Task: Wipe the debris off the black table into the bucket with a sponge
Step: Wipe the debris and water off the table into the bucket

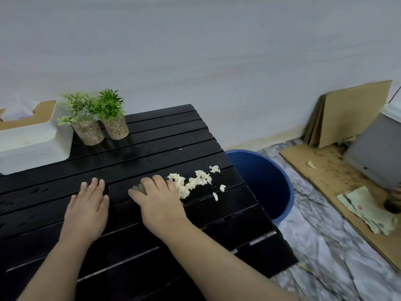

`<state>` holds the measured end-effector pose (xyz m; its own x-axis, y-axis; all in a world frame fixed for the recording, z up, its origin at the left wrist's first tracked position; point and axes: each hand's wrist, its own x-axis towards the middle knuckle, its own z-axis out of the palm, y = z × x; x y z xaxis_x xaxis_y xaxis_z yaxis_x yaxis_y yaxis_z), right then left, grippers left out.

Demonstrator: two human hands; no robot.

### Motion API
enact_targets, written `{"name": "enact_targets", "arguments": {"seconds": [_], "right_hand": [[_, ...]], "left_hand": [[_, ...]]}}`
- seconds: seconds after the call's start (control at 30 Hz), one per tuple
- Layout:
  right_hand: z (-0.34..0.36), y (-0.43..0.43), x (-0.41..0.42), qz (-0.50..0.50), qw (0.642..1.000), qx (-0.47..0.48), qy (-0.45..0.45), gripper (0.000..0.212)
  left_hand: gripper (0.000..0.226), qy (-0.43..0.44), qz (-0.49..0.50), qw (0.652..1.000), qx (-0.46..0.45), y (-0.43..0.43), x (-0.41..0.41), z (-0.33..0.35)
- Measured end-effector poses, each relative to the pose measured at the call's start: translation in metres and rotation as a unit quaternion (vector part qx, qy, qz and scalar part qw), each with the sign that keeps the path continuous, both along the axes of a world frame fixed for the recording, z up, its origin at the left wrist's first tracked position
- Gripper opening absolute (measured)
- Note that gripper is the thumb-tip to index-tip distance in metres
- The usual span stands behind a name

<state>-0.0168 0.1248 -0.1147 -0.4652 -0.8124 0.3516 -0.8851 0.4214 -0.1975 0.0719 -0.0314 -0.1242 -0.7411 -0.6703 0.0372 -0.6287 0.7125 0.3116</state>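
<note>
— How far are we with this, going by the head view?

— Partway, we'd say. The debris point(191, 183) is gathered into a pale heap on the right half of the counter point(152, 140), and none of it looks to have gone over the edge. We can't see the bottom of the bucket point(280, 183), so we can't say whether any has landed there.

— And the sponge?

— The sponge point(138, 188) is under our right hand point(159, 200), only a greenish corner showing between thumb and forefinger. The fingers are curved down over it, holding it flat to the slats, with the fingertips touching the near side of the heap.

— What is the other hand doing?

— Our left hand point(89, 203) lies flat on the counter, fingers straight and close together, holding nothing. It seems to be steadying us.

— So what's left?

— Most of the job, in our judgement. The heap has to be pushed rightward to the counter's edge. The bucket stands on the floor just beside that edge, below it. A few loose crumbs sit apart from the heap, nearer the edge, and will need gathering too. The gaps between the slats may catch bits.
</note>
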Motion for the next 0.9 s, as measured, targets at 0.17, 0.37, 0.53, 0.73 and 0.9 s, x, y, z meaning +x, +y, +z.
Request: {"name": "enact_targets", "arguments": {"seconds": [0.17, 0.37, 0.53, 0.73, 0.9], "right_hand": [[0.000, 0.008, -0.033, -0.074, 0.997, -0.003, -0.027, 0.041], [-0.003, 0.031, -0.074, -0.100, 0.995, -0.009, -0.006, 0.039], [-0.004, 0.049, -0.107, -0.092, 0.996, -0.012, -0.015, 0.037], [-0.007, 0.061, -0.145, -0.100, 0.995, -0.001, -0.030, 0.038], [0.010, 0.075, -0.176, -0.100, 0.987, -0.030, -0.121, 0.038]], "left_hand": [[0.049, 0.000, -0.014, 1.000, 0.000, 0.022, -0.017, 0.002], [0.050, 0.015, -0.056, 0.998, 0.013, 0.072, -0.066, 0.000], [0.050, 0.027, -0.076, 0.997, 0.017, 0.102, -0.093, -0.002], [0.051, 0.026, -0.082, 0.996, 0.001, 0.109, -0.097, -0.005], [0.052, 0.020, -0.082, 0.996, -0.006, 0.110, -0.096, -0.005]]}}
